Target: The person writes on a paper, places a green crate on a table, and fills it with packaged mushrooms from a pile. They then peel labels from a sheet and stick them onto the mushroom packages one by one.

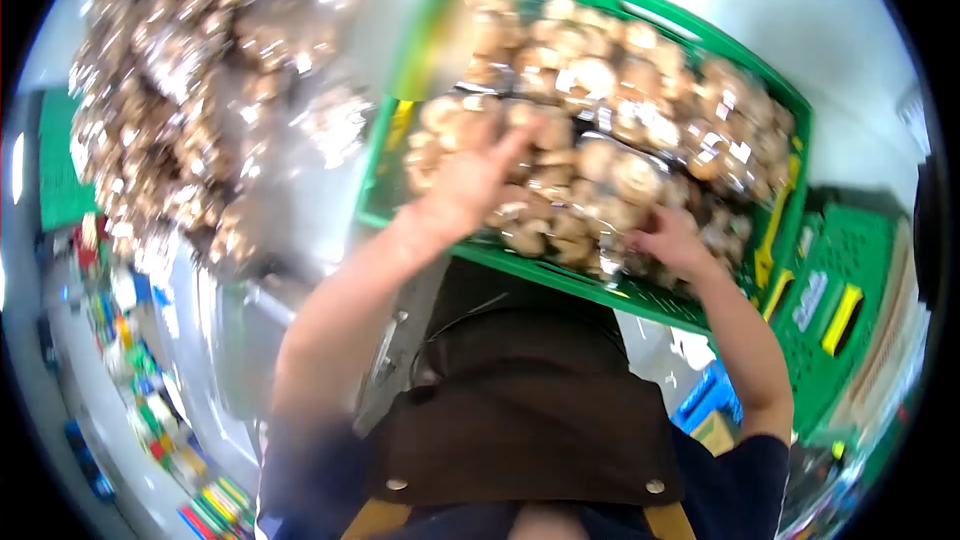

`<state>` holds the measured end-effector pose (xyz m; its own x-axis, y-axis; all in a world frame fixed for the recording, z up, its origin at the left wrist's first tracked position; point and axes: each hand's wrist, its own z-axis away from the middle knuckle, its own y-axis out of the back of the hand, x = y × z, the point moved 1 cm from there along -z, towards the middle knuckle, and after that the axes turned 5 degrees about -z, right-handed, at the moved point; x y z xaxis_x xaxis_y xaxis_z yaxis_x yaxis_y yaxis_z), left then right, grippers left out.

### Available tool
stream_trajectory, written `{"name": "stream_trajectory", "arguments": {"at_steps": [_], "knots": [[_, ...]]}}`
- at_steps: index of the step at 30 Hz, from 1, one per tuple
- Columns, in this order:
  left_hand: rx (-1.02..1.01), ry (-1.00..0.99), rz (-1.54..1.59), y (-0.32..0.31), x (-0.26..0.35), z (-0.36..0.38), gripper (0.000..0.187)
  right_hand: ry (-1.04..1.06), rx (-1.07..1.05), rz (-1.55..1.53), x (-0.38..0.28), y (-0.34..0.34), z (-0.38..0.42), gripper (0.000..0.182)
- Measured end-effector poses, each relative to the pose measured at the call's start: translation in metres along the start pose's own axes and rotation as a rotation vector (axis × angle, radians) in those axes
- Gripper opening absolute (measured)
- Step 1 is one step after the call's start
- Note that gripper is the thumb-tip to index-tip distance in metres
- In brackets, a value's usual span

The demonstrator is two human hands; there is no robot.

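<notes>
A green plastic crate (590, 292) stands in front of me, holding several clear bags of light brown mushrooms. My left hand (465, 180) is over the front left part of the crate, blurred, its fingers apart and resting on or just above a mushroom bag (560, 225). At the right end of the front row, my right hand (670, 240) has its fingers curled against the edge of a bag of mushrooms (625, 180). Part of that grip is hidden. Two bags at the back (590, 60) and right (730, 130) lie side by side.
To the left, a large pile of bagged mushrooms (170, 110) lies on a shiny metal table (310, 205). Another green crate (840, 310) with yellow parts is at the lower right. A blue container (708, 395) stands low on the right. Colourful packages (140, 370) are at the far left.
</notes>
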<state>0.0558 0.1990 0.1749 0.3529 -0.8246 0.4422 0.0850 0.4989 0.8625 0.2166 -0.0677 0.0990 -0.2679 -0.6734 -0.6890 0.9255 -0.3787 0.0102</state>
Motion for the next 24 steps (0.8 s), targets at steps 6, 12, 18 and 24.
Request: {"name": "stream_trajectory", "arguments": {"at_steps": [6, 12, 18, 24], "knots": [[0.497, 0.432, 0.385, 0.072, -0.039, 0.078, 0.058, 0.174, 0.377, 0.972, -0.070, 0.002, 0.047, 0.032], [0.832, 0.808, -0.330, 0.093, -0.196, 0.202, 0.060, 0.682, 0.351, 0.339, -0.214, -0.114, 0.008, 0.038], [0.042, 0.926, -0.750, 0.076, -0.298, 0.226, 0.099, 0.777, -0.072, 1.086, -0.295, -0.317, -0.133, 0.074], [-0.155, 0.979, -0.757, 0.085, -0.334, 0.232, 0.110, 0.587, 0.330, 1.297, -0.274, -0.404, -0.223, 0.047]]}}
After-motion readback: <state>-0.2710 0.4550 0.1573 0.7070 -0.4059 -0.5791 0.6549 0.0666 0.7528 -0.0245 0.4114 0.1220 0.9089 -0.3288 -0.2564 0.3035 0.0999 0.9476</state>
